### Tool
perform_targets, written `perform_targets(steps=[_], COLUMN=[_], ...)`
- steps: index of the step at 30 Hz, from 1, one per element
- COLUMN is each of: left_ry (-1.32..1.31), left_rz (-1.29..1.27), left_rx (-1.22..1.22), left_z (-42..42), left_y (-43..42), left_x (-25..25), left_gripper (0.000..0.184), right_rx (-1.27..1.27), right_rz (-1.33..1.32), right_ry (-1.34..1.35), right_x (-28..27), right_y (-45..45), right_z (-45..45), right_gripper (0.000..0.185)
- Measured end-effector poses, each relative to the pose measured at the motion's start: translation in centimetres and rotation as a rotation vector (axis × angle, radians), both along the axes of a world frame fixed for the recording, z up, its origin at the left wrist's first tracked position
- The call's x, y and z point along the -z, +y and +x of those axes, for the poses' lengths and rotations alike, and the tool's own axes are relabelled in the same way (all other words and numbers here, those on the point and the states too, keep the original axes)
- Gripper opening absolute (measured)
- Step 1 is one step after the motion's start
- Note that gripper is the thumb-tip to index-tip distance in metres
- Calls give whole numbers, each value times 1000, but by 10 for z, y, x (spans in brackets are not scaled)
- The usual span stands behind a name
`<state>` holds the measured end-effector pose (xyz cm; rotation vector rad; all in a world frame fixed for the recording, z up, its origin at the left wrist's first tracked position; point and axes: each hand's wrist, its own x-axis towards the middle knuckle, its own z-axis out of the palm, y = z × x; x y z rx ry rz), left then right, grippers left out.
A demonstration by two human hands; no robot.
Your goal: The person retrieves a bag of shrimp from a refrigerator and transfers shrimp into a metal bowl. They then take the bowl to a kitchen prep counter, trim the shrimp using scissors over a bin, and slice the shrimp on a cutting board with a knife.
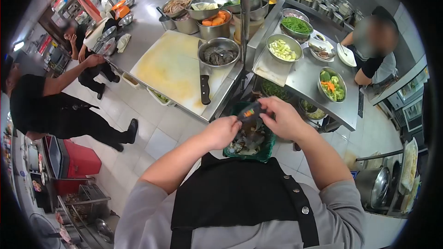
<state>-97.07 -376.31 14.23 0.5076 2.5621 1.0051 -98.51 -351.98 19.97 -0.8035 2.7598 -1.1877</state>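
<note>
Both hands meet over a green basket [264,153] at my front. My left hand [224,131] grips the near end of a small dark object with orange and green marks [249,112]; its kind is not clear. Around its far end are the fingers of my right hand [278,115]. Below them, greyish, wet-looking seafood [249,139] lies in the basket, partly hidden by my hands. A metal bowl [206,60] of dark shrimp [220,56] stands on the cutting board [168,67], beside a black-handled knife [205,90].
Bowls of carrots [216,20] and other ingredients stand behind the board. On the right table [310,81] are bowls of cut vegetables [282,50] and broccoli [331,86]. A person [376,46] leans there. Two people stand left, near a red cooler [80,159].
</note>
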Motion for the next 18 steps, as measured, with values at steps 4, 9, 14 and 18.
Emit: perform_targets(steps=[4, 9, 14, 18], left_ry=[37, 385, 454, 311], left_rz=[-136, 0, -140, 78], left_rx=[247, 532, 792, 435], left_z=[2, -17, -32, -104], left_y=[23, 29, 41, 19], left_x=[-23, -22, -23, -42], left_gripper=[28, 16, 18, 38], right_rx=[-244, -248, -336, -137], right_rz=[64, -251, -229, -338], right_ry=[-149, -964, -1118, -1113], right_x=[13, 25, 80, 120], right_y=[33, 65, 53, 62], right_z=[4, 13, 31, 62], right_gripper=[27, 34, 32, 30])
